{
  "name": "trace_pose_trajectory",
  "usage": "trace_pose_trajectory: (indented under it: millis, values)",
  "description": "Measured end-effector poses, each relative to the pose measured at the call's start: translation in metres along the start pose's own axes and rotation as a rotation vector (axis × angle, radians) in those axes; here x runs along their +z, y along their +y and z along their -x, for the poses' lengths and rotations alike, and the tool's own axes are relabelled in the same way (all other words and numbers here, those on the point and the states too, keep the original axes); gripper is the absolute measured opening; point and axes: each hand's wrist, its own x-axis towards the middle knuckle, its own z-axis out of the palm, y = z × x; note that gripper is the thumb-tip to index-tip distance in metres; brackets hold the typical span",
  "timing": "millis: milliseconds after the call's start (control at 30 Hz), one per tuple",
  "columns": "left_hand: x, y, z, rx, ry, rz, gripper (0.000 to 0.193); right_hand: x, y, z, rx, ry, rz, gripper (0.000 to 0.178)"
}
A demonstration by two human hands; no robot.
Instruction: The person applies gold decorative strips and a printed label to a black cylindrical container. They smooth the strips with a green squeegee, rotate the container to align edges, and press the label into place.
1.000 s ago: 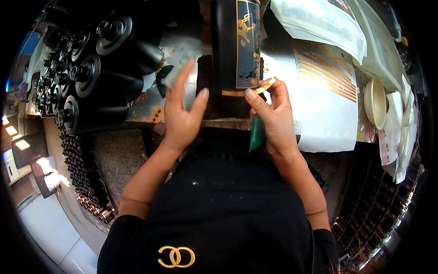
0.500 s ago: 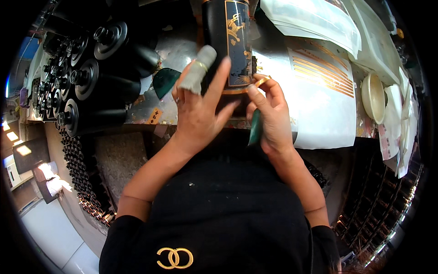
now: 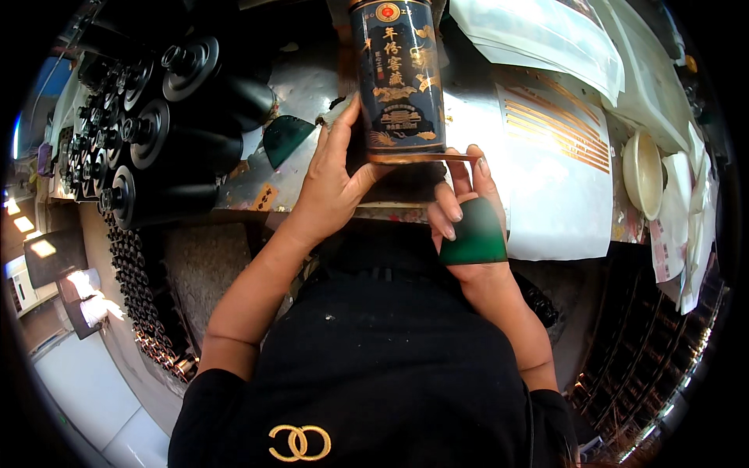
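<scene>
A black cylindrical bottle (image 3: 404,86) with gold decoration lies at the top centre, its label facing up. Against its lower left side is my left hand (image 3: 335,175), thumb on the lower rim and the other fingers partly hidden along the side. A pale brush (image 3: 337,111) shows in part beside those fingers. From the bottle's lower rim a thin gold strip (image 3: 456,157) runs out to the right. Its free end is at the fingertips of my right hand (image 3: 477,187), which also holds a green flat scraper (image 3: 474,232) against the palm.
Several black bottles (image 3: 187,140) are stacked at the left. Another green scraper (image 3: 287,140) lies on the metal table (image 3: 312,97). To the right are a white sheet with gold strips (image 3: 554,210), an oval pale bowl (image 3: 643,175) and plastic sheets (image 3: 538,39).
The bottle has turned so its lettered face shows. My left hand has moved against its side, the brush now mostly hidden. My right hand has drawn rightward with the strip, the scraper turned face-up.
</scene>
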Motion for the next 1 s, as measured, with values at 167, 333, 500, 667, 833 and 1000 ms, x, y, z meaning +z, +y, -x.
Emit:
trace_pose_trajectory:
  millis: [167,333,500,667,833,1000]
  values:
    - [-0.013,0.006,-0.005,-0.092,-0.134,0.267,0.085,0.001,-0.003,-0.006,-0.023,0.079,0.115,0.034]
    - [-0.013,0.025,-0.009,-0.309,-0.092,0.607,0.086,0.001,-0.003,-0.009,-0.009,0.110,0.136,0.034]
    - [-0.009,0.034,-0.007,-0.255,-0.026,0.405,0.091,-0.003,-0.003,-0.010,0.003,0.115,0.139,0.036]
    - [0.008,0.042,-0.001,0.358,0.193,-0.538,0.087,-0.003,-0.004,-0.009,0.023,0.105,0.122,0.037]
    - [0.012,0.041,-0.009,0.392,0.173,-0.475,0.070,0.002,-0.008,-0.007,0.030,0.121,0.000,0.021]
    - [0.013,0.023,0.005,0.180,0.188,-0.051,0.072,-0.003,-0.011,-0.008,0.018,0.098,-0.038,0.020]
